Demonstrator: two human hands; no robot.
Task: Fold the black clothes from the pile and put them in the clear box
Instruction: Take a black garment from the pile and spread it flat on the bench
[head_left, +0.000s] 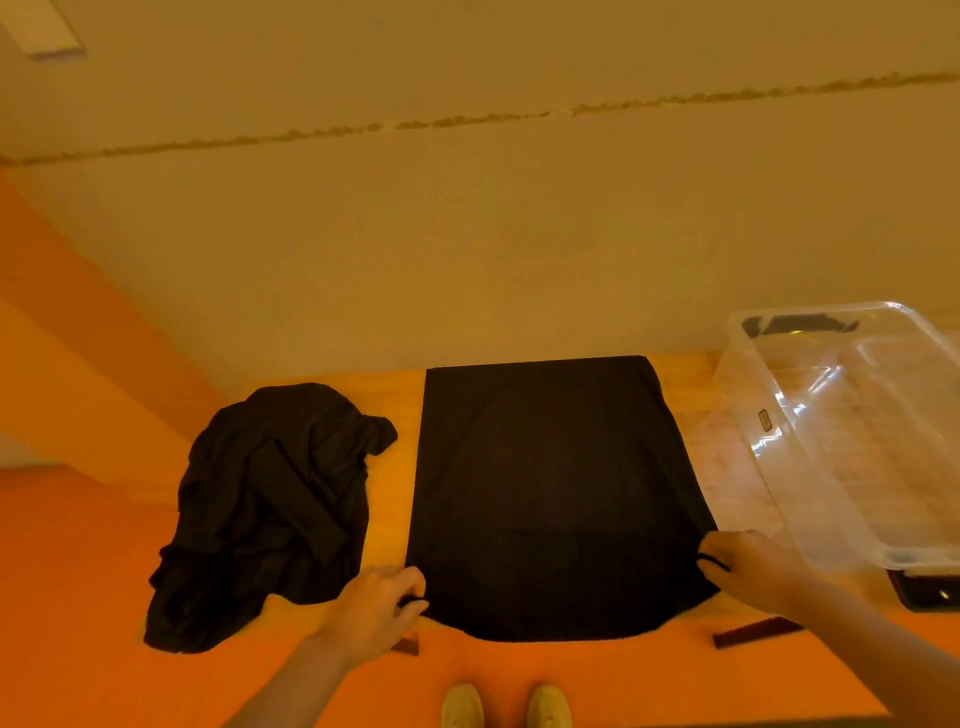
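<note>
While one flat black garment (550, 493) is lying mid-table, its near hem overhanging the orange wooden table (395, 410), the left hand (376, 613) and right hand (748, 566) are pinching its near corners. One crumpled black clothes pile (265, 514) is sitting left, one clear plastic box (852, 431) right, bare strips between.

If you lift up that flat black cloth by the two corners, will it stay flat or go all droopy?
Probably droopy: the flat black cloth looks thin and soft, like the crumpled pile beside it. Its near edge already hangs over the table, so the middle would likely sag between the left hand and right hand.
</note>
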